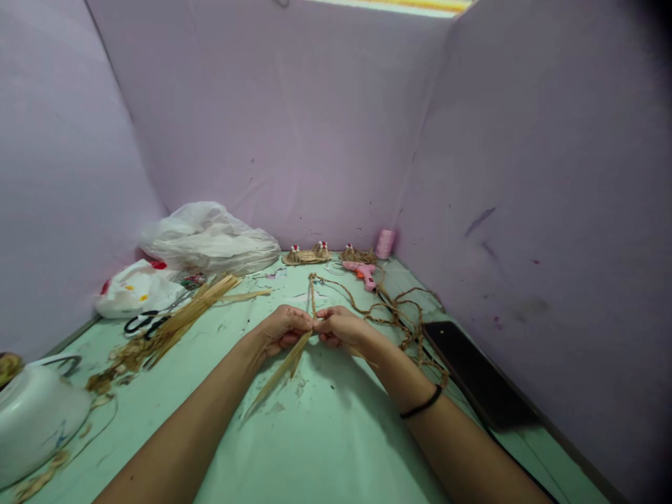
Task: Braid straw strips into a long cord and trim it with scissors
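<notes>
In the middle of the table, my left hand (279, 329) and my right hand (344, 327) meet with fingers pinched on a braided cord (313, 295) of dried plant fibre. From my fingers the braid runs away from me, then bends right into a long loose tangle of finished braid (391, 311). Flat, straw-coloured strips (277, 383) hang from the pinch toward me and to the left. Both hands are closed, and my fingertips hide the exact crossing of the strips. A black band circles my right wrist.
Left lie a bundle of dried strips (194, 315), black-handled scissors (141, 322), plastic bags (210, 234) and a white bowl-like container (39, 420). Woven pieces with small flowers (307, 257), a pink glue gun (360, 273) and a thread spool (385, 243) sit behind. A dark phone-like slab (475, 374) lies right.
</notes>
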Demonstrator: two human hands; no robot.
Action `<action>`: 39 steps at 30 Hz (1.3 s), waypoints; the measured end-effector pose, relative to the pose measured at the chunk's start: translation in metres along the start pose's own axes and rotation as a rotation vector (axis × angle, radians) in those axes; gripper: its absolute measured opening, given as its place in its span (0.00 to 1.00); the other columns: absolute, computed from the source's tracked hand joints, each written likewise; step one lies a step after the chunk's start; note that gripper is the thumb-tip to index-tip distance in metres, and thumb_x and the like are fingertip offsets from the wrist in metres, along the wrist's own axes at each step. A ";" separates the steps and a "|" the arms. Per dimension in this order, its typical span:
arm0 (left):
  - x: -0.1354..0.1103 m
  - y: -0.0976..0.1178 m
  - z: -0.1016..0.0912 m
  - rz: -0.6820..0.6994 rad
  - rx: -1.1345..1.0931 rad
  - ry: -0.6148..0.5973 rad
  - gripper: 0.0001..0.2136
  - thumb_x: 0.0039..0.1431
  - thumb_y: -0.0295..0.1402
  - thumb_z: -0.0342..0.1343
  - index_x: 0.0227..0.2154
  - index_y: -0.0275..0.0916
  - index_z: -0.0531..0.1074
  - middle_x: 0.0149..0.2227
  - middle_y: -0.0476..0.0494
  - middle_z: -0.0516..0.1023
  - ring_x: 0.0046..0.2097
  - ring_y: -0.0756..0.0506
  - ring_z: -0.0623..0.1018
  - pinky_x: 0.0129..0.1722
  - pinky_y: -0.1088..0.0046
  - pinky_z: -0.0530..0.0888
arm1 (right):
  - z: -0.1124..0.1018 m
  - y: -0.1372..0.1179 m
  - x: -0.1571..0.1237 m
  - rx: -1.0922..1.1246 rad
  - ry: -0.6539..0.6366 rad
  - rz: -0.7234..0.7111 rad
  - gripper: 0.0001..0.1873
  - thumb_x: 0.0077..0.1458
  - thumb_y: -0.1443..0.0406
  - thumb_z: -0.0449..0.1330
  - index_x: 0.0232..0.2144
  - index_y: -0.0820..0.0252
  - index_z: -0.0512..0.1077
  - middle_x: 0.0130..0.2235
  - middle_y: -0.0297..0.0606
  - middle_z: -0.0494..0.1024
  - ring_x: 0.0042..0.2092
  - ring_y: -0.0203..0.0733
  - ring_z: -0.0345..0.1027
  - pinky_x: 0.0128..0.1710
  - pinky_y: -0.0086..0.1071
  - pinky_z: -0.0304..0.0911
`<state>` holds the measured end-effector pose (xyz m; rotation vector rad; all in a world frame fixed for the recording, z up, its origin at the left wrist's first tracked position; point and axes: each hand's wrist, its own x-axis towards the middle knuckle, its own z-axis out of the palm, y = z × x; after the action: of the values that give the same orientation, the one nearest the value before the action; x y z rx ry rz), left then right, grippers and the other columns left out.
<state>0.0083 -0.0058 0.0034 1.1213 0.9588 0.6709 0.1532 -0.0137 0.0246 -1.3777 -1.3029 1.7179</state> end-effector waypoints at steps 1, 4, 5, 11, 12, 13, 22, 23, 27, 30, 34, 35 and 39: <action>0.000 0.000 0.000 0.000 0.025 0.016 0.08 0.35 0.31 0.57 0.19 0.32 0.66 0.12 0.57 0.55 0.13 0.60 0.49 0.13 0.80 0.41 | -0.001 -0.001 -0.001 -0.023 -0.017 0.012 0.07 0.41 0.76 0.53 0.19 0.63 0.60 0.12 0.25 0.58 0.14 0.25 0.48 0.13 0.21 0.39; 0.001 -0.001 -0.002 -0.025 0.119 0.081 0.07 0.34 0.31 0.56 0.18 0.33 0.66 0.10 0.57 0.56 0.12 0.59 0.50 0.13 0.79 0.41 | -0.005 -0.002 -0.002 -0.070 -0.045 0.038 0.09 0.41 0.75 0.54 0.14 0.65 0.61 0.10 0.25 0.56 0.13 0.24 0.43 0.12 0.22 0.36; 0.001 -0.001 -0.002 -0.039 0.143 0.098 0.06 0.33 0.30 0.56 0.18 0.34 0.66 0.10 0.57 0.55 0.12 0.58 0.49 0.13 0.79 0.41 | -0.007 -0.002 -0.002 -0.084 -0.050 0.043 0.09 0.42 0.74 0.55 0.13 0.65 0.62 0.09 0.25 0.55 0.12 0.24 0.42 0.12 0.22 0.35; 0.002 0.001 -0.006 -0.050 0.223 0.113 0.04 0.33 0.29 0.52 0.16 0.34 0.65 0.11 0.56 0.56 0.13 0.58 0.49 0.14 0.78 0.41 | -0.013 0.006 0.001 -0.005 -0.142 0.015 0.10 0.45 0.70 0.53 0.16 0.66 0.66 0.10 0.25 0.55 0.13 0.24 0.39 0.12 0.22 0.33; 0.001 0.001 -0.006 -0.051 0.233 0.122 0.03 0.32 0.29 0.51 0.16 0.34 0.65 0.11 0.56 0.55 0.14 0.58 0.49 0.14 0.78 0.42 | -0.014 0.008 0.002 0.012 -0.143 0.008 0.09 0.45 0.70 0.53 0.16 0.66 0.66 0.10 0.25 0.55 0.13 0.24 0.39 0.12 0.22 0.33; 0.001 0.002 -0.005 -0.056 0.237 0.130 0.03 0.32 0.29 0.51 0.16 0.34 0.65 0.11 0.57 0.54 0.14 0.58 0.49 0.14 0.78 0.42 | -0.014 0.009 0.003 0.023 -0.140 0.000 0.09 0.44 0.70 0.53 0.16 0.66 0.66 0.10 0.25 0.55 0.13 0.24 0.39 0.12 0.22 0.33; -0.003 0.009 0.007 -0.058 0.294 0.214 0.01 0.30 0.26 0.49 0.13 0.34 0.64 0.09 0.57 0.53 0.13 0.58 0.49 0.13 0.79 0.44 | -0.005 0.019 0.012 0.021 0.040 -0.062 0.09 0.38 0.68 0.58 0.14 0.63 0.61 0.11 0.23 0.57 0.12 0.23 0.41 0.12 0.24 0.33; -0.005 0.010 0.008 -0.061 0.325 0.232 0.01 0.30 0.26 0.49 0.13 0.34 0.64 0.09 0.57 0.53 0.13 0.57 0.50 0.13 0.79 0.45 | -0.004 0.020 0.013 0.017 0.047 -0.068 0.10 0.37 0.68 0.59 0.13 0.62 0.60 0.11 0.23 0.56 0.12 0.24 0.40 0.12 0.24 0.33; -0.011 0.017 0.010 -0.084 0.484 0.299 0.01 0.31 0.26 0.51 0.13 0.33 0.66 0.08 0.55 0.56 0.13 0.56 0.53 0.14 0.78 0.48 | -0.002 0.023 0.014 -0.033 0.061 -0.084 0.12 0.36 0.66 0.59 0.12 0.61 0.59 0.10 0.22 0.54 0.12 0.24 0.40 0.13 0.25 0.33; -0.014 0.022 0.010 -0.050 0.616 0.330 0.03 0.33 0.27 0.52 0.13 0.33 0.67 0.09 0.53 0.59 0.15 0.55 0.57 0.16 0.78 0.52 | 0.000 0.025 0.014 -0.078 0.073 -0.111 0.10 0.35 0.67 0.58 0.11 0.62 0.59 0.09 0.23 0.54 0.13 0.24 0.41 0.14 0.25 0.34; -0.016 0.023 0.021 -0.035 0.847 0.414 0.04 0.34 0.26 0.52 0.11 0.34 0.67 0.11 0.51 0.59 0.19 0.51 0.62 0.19 0.77 0.54 | 0.002 0.028 0.016 -0.045 0.094 -0.117 0.04 0.33 0.72 0.55 0.12 0.64 0.64 0.09 0.25 0.57 0.13 0.24 0.41 0.14 0.25 0.34; -0.016 0.022 0.026 -0.027 0.910 0.461 0.04 0.34 0.27 0.53 0.11 0.35 0.66 0.12 0.50 0.59 0.20 0.50 0.63 0.20 0.76 0.54 | 0.002 0.029 0.016 -0.025 0.098 -0.113 0.03 0.32 0.73 0.54 0.13 0.64 0.65 0.09 0.25 0.59 0.13 0.24 0.41 0.14 0.25 0.34; -0.020 0.015 0.051 0.031 0.938 0.605 0.02 0.36 0.27 0.55 0.16 0.37 0.67 0.17 0.46 0.63 0.27 0.46 0.68 0.24 0.75 0.56 | 0.000 0.030 0.017 0.053 0.106 -0.089 0.03 0.31 0.73 0.53 0.15 0.63 0.65 0.11 0.25 0.60 0.13 0.25 0.42 0.14 0.24 0.36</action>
<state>0.0446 -0.0400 0.0296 1.7907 1.8873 0.5972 0.1520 -0.0096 -0.0091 -1.3418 -1.2335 1.5873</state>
